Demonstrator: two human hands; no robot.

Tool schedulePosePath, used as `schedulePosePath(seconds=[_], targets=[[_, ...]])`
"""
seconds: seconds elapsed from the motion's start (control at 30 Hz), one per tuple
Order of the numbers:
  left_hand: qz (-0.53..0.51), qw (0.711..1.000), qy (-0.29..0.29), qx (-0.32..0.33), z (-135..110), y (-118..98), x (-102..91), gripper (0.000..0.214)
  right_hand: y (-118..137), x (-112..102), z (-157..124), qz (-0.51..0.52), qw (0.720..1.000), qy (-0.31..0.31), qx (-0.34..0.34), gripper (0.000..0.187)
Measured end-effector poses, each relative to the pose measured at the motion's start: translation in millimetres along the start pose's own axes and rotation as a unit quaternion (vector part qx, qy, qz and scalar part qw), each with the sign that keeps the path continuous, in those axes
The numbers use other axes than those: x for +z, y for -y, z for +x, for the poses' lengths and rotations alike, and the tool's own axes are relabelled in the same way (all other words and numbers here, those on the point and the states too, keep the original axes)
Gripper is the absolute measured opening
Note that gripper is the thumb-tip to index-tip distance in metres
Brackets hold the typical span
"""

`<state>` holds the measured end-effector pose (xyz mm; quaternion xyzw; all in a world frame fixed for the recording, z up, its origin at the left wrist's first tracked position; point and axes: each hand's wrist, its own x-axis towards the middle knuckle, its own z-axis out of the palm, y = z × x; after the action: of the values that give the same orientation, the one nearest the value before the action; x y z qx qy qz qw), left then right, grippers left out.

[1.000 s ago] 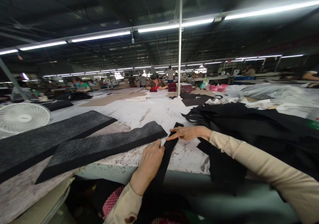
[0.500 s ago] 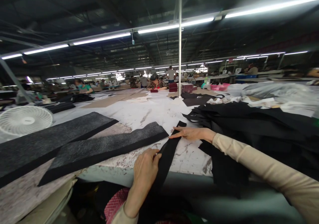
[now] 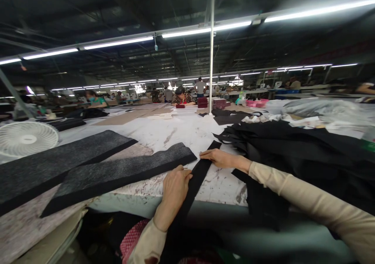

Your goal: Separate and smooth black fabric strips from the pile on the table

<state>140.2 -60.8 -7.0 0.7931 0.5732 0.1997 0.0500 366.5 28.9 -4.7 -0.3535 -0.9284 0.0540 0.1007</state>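
Note:
A narrow black fabric strip point(image 3: 195, 185) lies slantwise over the table's front edge, its lower end hanging down. Along its left edge, my left hand point(image 3: 175, 187) pinches the cloth between thumb and fingers. Farther up, near the strip's far end, my right hand point(image 3: 221, 158) has its fingers drawn together on the same edge. To the left rest two long black pieces with grey fuzzy faces: the nearer fabric piece point(image 3: 125, 168) points its tip toward my hands, and the other fabric piece point(image 3: 67, 156) lies behind it.
A heap of black fabric point(image 3: 281, 150) covers the table's right side. A white fan point(image 3: 27, 139) stands at the left. A thin white pole point(image 3: 211, 52) rises mid-table. Farther back are maroon stacks point(image 3: 202, 102), a pink basin point(image 3: 256, 103) and several people.
My left hand has slid up along the strip, closer to my right hand. The right hand's fingers, spread before, have drawn together on the strip's edge.

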Motion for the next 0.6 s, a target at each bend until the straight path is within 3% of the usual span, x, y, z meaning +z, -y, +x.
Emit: schedulePosePath(seconds=[0.13, 0.37, 0.6], targets=[[-0.005, 1.0, -0.007, 0.026, -4, 6, 3.9, 0.023, -4, 0, -5, 0.023, 0.999, 0.02, -0.008, 0.069], [0.133, 0.984, -0.035, 0.115, -8, 8, 9.2, 0.032, 4, -12, -9, 0.032, 0.996, 0.078, -0.022, 0.08], [0.125, 0.987, -0.017, 0.103, -8, 7, 5.7, 0.029, 20, -13, -9, 0.035, 0.991, 0.119, -0.042, 0.084]])
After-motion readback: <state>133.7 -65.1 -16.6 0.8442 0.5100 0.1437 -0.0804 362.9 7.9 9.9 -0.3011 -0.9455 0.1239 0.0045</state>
